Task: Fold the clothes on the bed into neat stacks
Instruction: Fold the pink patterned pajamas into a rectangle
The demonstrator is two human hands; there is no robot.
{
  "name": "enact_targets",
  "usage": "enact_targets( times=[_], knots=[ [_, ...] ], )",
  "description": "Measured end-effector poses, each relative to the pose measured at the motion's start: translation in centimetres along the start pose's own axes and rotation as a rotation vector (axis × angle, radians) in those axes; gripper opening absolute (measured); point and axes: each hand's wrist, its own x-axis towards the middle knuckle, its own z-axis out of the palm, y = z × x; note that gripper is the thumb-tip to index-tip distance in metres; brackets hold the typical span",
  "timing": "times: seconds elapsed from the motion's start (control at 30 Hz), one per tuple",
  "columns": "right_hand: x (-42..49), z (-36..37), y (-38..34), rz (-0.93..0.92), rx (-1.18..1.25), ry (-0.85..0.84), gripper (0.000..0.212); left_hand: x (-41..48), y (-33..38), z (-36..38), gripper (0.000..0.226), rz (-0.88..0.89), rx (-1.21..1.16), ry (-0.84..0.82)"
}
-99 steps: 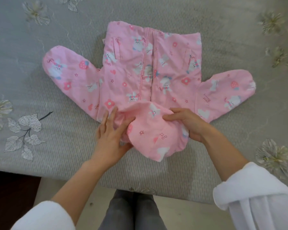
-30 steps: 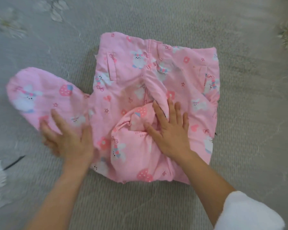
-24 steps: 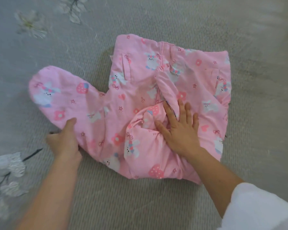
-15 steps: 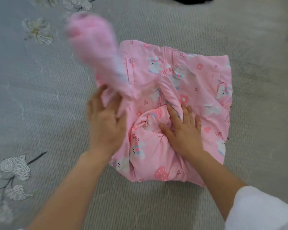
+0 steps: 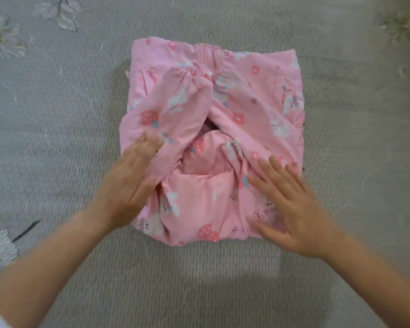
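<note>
The pink jacket (image 5: 213,143) lies in the middle of the grey bed cover (image 5: 57,114), front side up, and it makes a rough square. The hood (image 5: 199,192) is turned up onto the body at the near edge. Both sleeves are laid inward: the left sleeve (image 5: 175,110) and the right sleeve (image 5: 244,119) meet at the centre. So I judge the narrowing folds are done, and what is left is to fold the bundle in half and stack it. No stack is visible. Your left hand (image 5: 126,185) rests flat on the left sleeve and your right hand (image 5: 291,209) rests flat on the near right corner. The fingers are straight and pinch nothing; the jacket lies under both palms.
</note>
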Motion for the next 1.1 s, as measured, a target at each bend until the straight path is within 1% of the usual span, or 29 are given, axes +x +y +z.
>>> enact_targets(
  times=[0.07,0.13,0.17,0.23,0.3,0.4,0.47,0.53,0.6,0.67,0.7,0.73,0.8,0.83,0.87,0.93,0.97,1.0,1.07,1.1],
  knots=[
    [-2.9,0.7,0.4,-0.099,-0.156,-0.11,0.081,-3.4,-0.7,-0.5,0.077,0.089,0.138,-0.025],
    [-4.1,1.7,0.7,-0.155,-0.274,-0.183,0.094,-5.6,-1.9,-0.2,0.096,0.135,0.291,-0.145],
    [-3.9,2.2,0.8,-0.162,-0.313,-0.194,0.1,-6.0,-2.6,0.1,0.101,0.147,0.347,-0.217],
    [-2.6,2.8,0.5,-0.109,-0.345,-0.185,0.109,-5.4,-3.4,0.6,0.1,0.147,0.401,-0.269],
    [-0.9,3.1,0.0,-0.036,-0.328,-0.186,0.11,-3.8,-3.3,0.7,0.086,0.123,0.414,-0.243],
    [1.1,2.1,-0.5,0.042,-0.255,-0.245,0.1,-2.1,-2.8,0.6,0.071,0.142,0.39,-0.247],
    [2.2,0.2,-0.9,0.08,-0.119,-0.251,0.081,-1.7,-2.7,0.0,0.066,0.156,0.309,-0.235],
    [3.1,-2.3,-1.2,0.187,0.079,-0.233,0.057,-1.9,-2.0,-1.0,0.06,0.13,0.156,-0.196],
    [3.6,-4.9,-1.5,0.283,0.169,-0.28,0.036,-2.9,0.0,-2.8,0.05,-0.009,-0.084,-0.186],
    [3.6,-7.1,-1.5,0.345,0.261,-0.414,0.024,-4.2,2.8,-4.6,0.039,-0.231,-0.339,-0.26],
    [3.6,-8.2,-1.7,0.374,0.328,-0.511,0.023,-4.9,4.1,-5.3,0.036,-0.318,-0.449,-0.33],
    [3.3,-9.1,-1.9,0.398,0.386,-0.61,0.025,-5.6,5.2,-5.9,0.035,-0.357,-0.527,-0.409],
    [2.9,-10.7,-2.2,0.451,0.472,-0.798,0.029,-6.5,6.8,-6.5,0.015,-0.427,-0.641,-0.516],
    [2.7,-11.2,-2.5,0.505,0.524,-0.878,0.028,-6.9,7.2,-6.7,0.017,-0.492,-0.69,-0.541],
    [2.7,-11.6,-2.7,0.576,0.576,-0.935,0.027,-7.4,7.5,-6.9,0.026,-0.571,-0.756,-0.572],
    [3.2,-12.0,-2.9,0.657,0.618,-0.975,0.026,-7.9,7.8,-7.1,0.042,-0.679,-0.862,-0.622],
    [3.7,-12.0,-2.9,0.641,0.581,-0.961,0.028,-8.0,7.6,-6.9,0.054,-0.711,-0.895,-0.629],
    [4.3,-11.8,-2.7,0.614,0.493,-0.922,0.033,-8.0,7.3,-6.7,0.067,-0.768,-0.918,-0.604],
    [5.4,-11.1,-2.1,0.567,0.283,-0.792,0.034,-7.9,6.4,-5.7,0.091,-0.874,-0.93,-0.471],
    [5.8,-10.8,-1.7,0.558,0.199,-0.705,0.032,-7.9,5.9,-5.1,0.093,-0.901,-0.904,-0.394]
  ],
)
